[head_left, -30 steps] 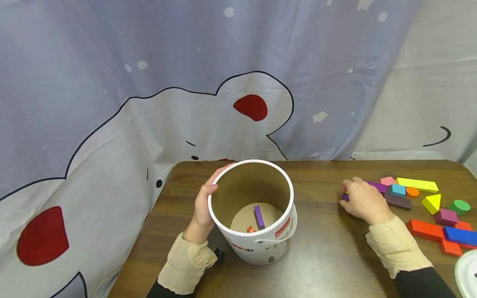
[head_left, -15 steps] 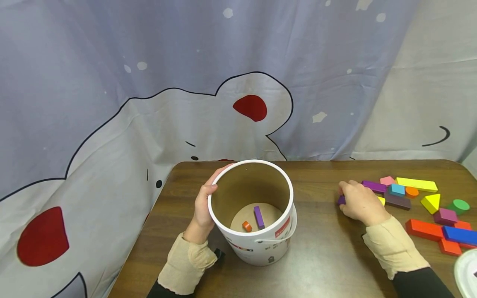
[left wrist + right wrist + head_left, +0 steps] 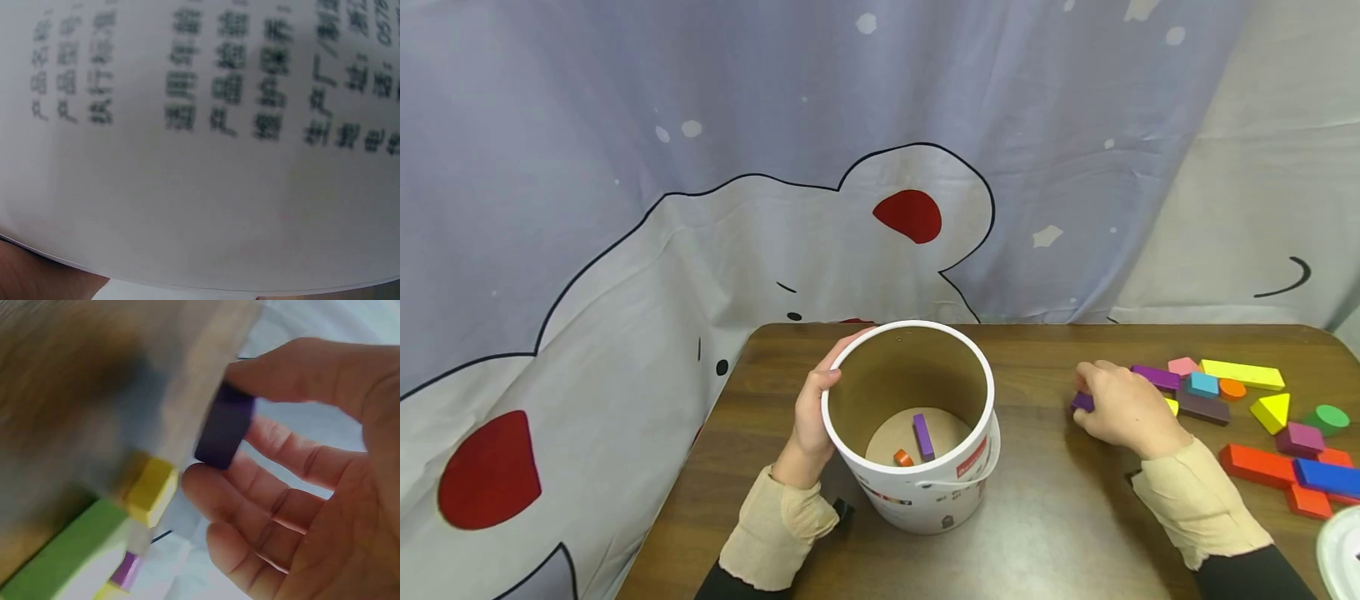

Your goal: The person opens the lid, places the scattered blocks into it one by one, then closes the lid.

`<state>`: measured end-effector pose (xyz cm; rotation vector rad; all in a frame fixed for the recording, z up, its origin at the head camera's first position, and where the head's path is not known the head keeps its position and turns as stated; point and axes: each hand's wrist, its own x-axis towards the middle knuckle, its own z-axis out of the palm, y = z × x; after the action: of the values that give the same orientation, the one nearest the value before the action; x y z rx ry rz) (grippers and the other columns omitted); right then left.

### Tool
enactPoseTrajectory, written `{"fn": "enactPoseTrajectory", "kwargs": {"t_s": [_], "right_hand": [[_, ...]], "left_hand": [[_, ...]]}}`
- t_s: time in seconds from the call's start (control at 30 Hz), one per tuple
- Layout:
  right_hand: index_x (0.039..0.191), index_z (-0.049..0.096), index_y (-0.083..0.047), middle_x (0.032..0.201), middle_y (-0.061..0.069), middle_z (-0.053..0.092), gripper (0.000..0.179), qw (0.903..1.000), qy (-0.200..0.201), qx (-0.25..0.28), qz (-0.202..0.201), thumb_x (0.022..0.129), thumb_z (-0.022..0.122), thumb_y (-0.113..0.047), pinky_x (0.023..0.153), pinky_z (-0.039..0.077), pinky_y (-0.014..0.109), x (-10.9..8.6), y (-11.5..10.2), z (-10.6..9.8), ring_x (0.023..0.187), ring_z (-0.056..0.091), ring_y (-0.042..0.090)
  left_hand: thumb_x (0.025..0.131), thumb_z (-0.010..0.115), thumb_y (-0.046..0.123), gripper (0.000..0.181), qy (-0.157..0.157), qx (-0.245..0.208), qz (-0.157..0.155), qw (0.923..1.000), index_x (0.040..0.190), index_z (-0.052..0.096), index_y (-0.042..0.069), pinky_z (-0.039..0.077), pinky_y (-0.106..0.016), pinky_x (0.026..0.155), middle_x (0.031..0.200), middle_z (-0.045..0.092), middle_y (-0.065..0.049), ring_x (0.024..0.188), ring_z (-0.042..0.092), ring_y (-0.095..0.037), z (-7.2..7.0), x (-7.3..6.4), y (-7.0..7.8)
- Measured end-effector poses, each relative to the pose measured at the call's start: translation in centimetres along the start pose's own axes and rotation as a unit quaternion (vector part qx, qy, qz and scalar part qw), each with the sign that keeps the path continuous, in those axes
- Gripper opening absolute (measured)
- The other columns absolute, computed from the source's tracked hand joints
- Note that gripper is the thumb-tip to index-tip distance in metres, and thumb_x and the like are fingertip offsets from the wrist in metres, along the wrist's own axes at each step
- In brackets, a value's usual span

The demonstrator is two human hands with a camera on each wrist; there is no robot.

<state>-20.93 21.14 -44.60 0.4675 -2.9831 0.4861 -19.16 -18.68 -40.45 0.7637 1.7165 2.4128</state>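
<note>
I am watching the right hand most, since it is the near one and it has the purple block. The block sits right between the thumb and the fingers, so those fingers are pinching it. In my right wrist view, its long side runs on a slant, from the thumb down toward a fingertip. In my head view, the block pokes out at the left of this hand, low over the counter, and I can't tell if it touches the top.

The bucket is to the left of the block, with a stretch of counter between them. The left hand is well apart from the block. It grips the bucket's side, thumb up at the rim, and its other fingers are mostly hidden. In the bucket lie a purple stick and, just beside it, a small orange block.

A yellow block and a green block are near the right fingers, so I think they could get bumped. More blocks lie to the right of that hand
</note>
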Motion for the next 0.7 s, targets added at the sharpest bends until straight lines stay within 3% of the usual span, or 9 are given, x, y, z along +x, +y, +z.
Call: {"fn": "enactPoseTrajectory", "kwargs": {"t_s": [0.17,0.4,0.7], "right_hand": [[0.1,0.067,-0.007,0.094,0.009,0.068,0.028,0.9978,0.056,0.029,-0.018,0.077,0.079,-0.019,0.073,0.055,0.047,-0.1,-1.8,-1.4,0.081,0.066,0.025],[0.097,0.066,-0.014,0.092,0.002,0.064,0.025,0.9871,0.137,0.058,-0.06,0.075,0.076,-0.015,0.071,0.049,0.039,0.2,-4.8,-3.3,0.081,0.062,0.02],[0.095,0.068,-0.017,0.088,-0.005,0.059,0.025,0.9604,0.232,0.097,-0.119,0.071,0.072,-0.01,0.068,0.043,0.03,0.2,-9.4,-6.2,0.077,0.054,0.011]], "left_hand": [[0.092,0.024,0.017,0.065,-0.001,0.008,0.003,1.0,0.154,0.041,0.003,0.038,-0.048,0.116,0.149,0.053,-0.006,0.137,0.05,-0.026,-0.4,0.1,-0.4],[0.092,0.025,0.018,0.065,0.007,-0.003,0.002,1.0,0.153,0.039,-0.001,0.037,-0.047,0.117,0.148,0.054,-0.007,0.136,0.05,-0.027,0.0,0.0,0.0],[0.094,0.026,0.018,0.064,-0.018,0.01,0.018,0.9996,0.155,0.04,0.002,0.039,-0.047,0.116,0.151,0.052,-0.01,0.138,0.049,-0.028,-0.6,0.0,-0.5]]}}
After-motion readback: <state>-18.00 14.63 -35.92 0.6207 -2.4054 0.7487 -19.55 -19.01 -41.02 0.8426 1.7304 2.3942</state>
